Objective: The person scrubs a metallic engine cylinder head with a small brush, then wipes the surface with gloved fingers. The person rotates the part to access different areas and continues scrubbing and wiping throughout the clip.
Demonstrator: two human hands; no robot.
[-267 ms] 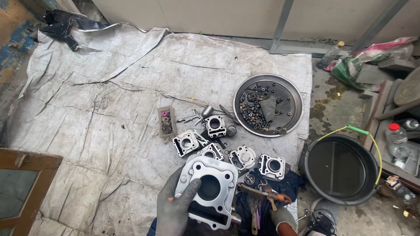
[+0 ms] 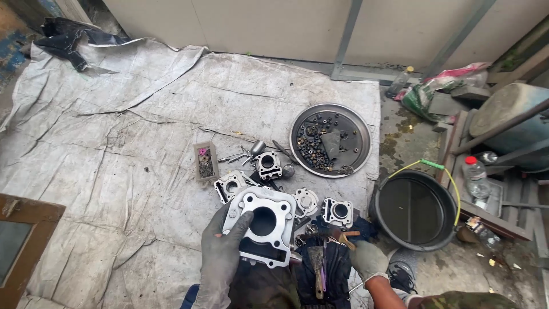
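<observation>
My left hand (image 2: pixel 220 257), in a dirty grey glove, grips a silver engine cylinder block (image 2: pixel 263 224) with a large round bore, holding it above my lap. My right hand (image 2: pixel 368 260), also gloved, is low at the right, closed around a small wooden-handled tool (image 2: pixel 345 236) beside a dark cloth (image 2: pixel 337 269). A scraper (image 2: pixel 316 269) lies on that cloth. Several smaller engine parts (image 2: pixel 269 166) lie on the grey tarp (image 2: pixel 114 143) just beyond the block, one (image 2: pixel 337 212) close to my right hand.
A round metal tray (image 2: pixel 357 123) of nuts and bolts sits at the tarp's right edge. A black bucket (image 2: pixel 416 210) with a yellow handle stands on wet concrete. A small box of bits (image 2: pixel 205 162), a plastic bottle (image 2: pixel 473 174), and a wooden frame (image 2: pixel 23 240) at left.
The cylinder block has risen slightly in my left hand and the view has shifted a little. My right hand stays low by the cloth.
</observation>
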